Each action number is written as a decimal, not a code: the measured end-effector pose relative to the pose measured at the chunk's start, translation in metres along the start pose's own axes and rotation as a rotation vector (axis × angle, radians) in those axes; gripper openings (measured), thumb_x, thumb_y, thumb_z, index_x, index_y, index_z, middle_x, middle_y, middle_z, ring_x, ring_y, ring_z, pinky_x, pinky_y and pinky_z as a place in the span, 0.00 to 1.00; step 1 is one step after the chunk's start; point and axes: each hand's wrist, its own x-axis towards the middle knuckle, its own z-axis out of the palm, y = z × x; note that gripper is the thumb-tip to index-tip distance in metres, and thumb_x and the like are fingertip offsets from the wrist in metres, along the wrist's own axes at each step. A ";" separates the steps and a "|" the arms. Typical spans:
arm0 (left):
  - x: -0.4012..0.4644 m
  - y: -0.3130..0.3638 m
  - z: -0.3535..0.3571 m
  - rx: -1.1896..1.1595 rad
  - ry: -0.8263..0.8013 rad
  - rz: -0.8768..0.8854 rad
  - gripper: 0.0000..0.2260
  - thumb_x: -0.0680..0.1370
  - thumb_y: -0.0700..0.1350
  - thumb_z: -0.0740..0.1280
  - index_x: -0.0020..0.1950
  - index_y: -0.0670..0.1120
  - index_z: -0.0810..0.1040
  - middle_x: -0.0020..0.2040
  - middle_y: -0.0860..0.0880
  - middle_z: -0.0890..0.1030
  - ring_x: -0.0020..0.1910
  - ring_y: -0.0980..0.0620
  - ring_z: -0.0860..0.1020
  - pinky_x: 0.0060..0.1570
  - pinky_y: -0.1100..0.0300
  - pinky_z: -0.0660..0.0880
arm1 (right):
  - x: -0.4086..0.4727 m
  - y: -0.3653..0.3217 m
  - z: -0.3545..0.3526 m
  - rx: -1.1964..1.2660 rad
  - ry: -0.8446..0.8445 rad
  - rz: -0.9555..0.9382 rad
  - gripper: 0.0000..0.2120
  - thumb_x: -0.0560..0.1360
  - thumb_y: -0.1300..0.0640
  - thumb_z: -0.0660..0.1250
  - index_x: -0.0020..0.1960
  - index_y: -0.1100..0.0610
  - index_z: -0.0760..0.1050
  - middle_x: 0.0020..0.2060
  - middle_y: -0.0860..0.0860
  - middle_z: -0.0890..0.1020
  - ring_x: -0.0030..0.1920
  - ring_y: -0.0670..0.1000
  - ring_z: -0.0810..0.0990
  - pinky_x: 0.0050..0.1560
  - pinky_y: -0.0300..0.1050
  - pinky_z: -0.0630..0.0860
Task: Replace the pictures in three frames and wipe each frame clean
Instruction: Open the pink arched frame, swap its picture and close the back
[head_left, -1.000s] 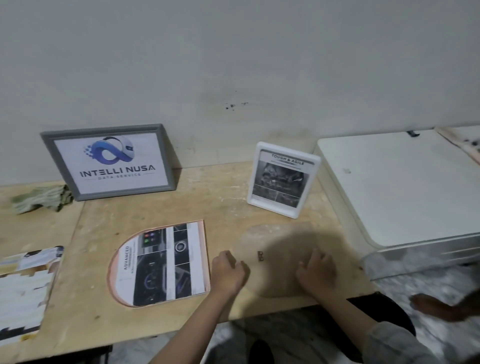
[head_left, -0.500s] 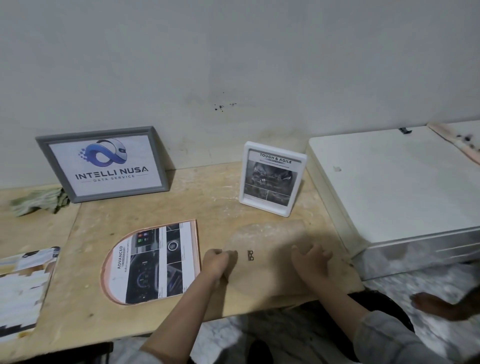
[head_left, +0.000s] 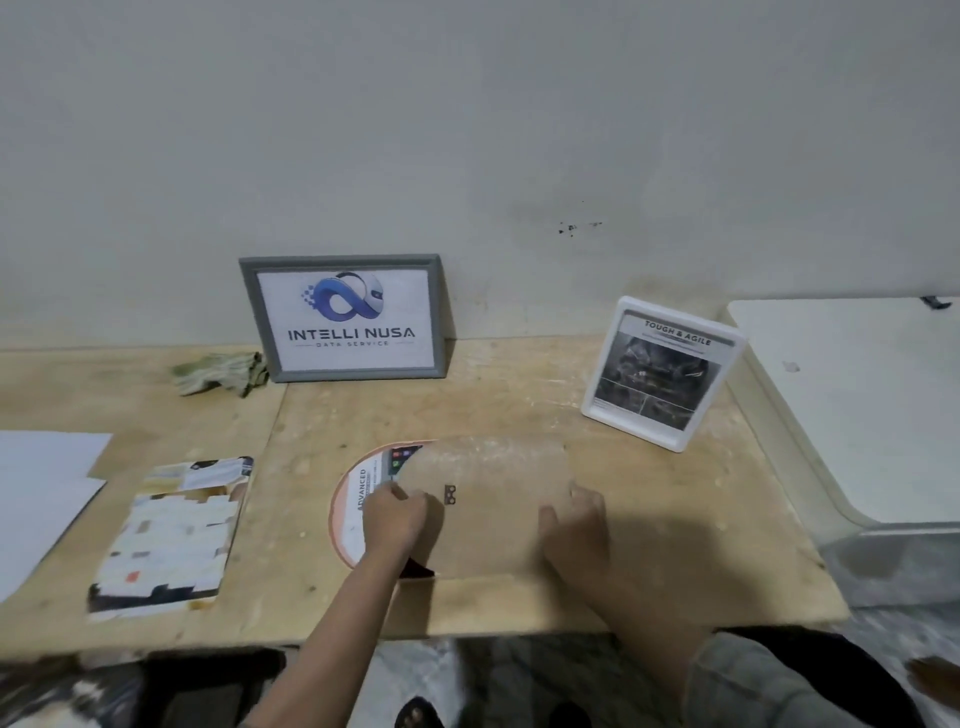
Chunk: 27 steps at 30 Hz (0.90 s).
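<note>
A brown arch-shaped backing board (head_left: 493, 499) with a small metal hanger lies flat over most of the arched orange-rimmed frame (head_left: 340, 506), whose picture shows only at the left. My left hand (head_left: 397, 525) grips the board's left edge, and my right hand (head_left: 571, 525) holds its right edge. A grey frame (head_left: 343, 317) with a blue logo picture leans against the wall. At the right, a white frame (head_left: 662, 371) stands with a dark picture in it. A crumpled greenish cloth (head_left: 218, 371) lies left of the grey frame.
A loose printed picture (head_left: 171, 535) and a white sheet (head_left: 41, 493) lie on the wooden table (head_left: 675, 545) at the left. A white cabinet (head_left: 857, 405) borders the table on the right. The table's front edge runs just below my hands.
Both hands have slid the backing board leftward onto the arched frame, covering most of its picture. The view has shifted to the left.
</note>
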 end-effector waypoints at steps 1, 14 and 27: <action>0.006 -0.006 -0.012 0.014 0.031 0.002 0.08 0.73 0.40 0.65 0.35 0.43 0.70 0.33 0.47 0.71 0.38 0.45 0.71 0.35 0.57 0.64 | -0.001 -0.003 0.016 0.023 -0.009 -0.017 0.25 0.70 0.55 0.62 0.62 0.71 0.72 0.57 0.66 0.74 0.56 0.65 0.75 0.60 0.50 0.73; 0.040 -0.052 -0.063 0.174 -0.040 0.084 0.06 0.73 0.42 0.66 0.44 0.40 0.73 0.44 0.43 0.77 0.39 0.48 0.73 0.31 0.60 0.64 | -0.007 -0.032 0.106 -0.223 -0.101 -0.030 0.33 0.62 0.48 0.56 0.59 0.69 0.76 0.55 0.67 0.78 0.54 0.66 0.77 0.58 0.54 0.70; 0.029 -0.077 -0.056 0.695 -0.266 0.280 0.47 0.72 0.62 0.67 0.77 0.39 0.44 0.78 0.40 0.38 0.78 0.42 0.41 0.73 0.43 0.52 | -0.018 -0.012 0.102 -0.716 -0.272 -0.310 0.43 0.67 0.35 0.47 0.77 0.56 0.50 0.77 0.56 0.50 0.75 0.57 0.51 0.70 0.56 0.59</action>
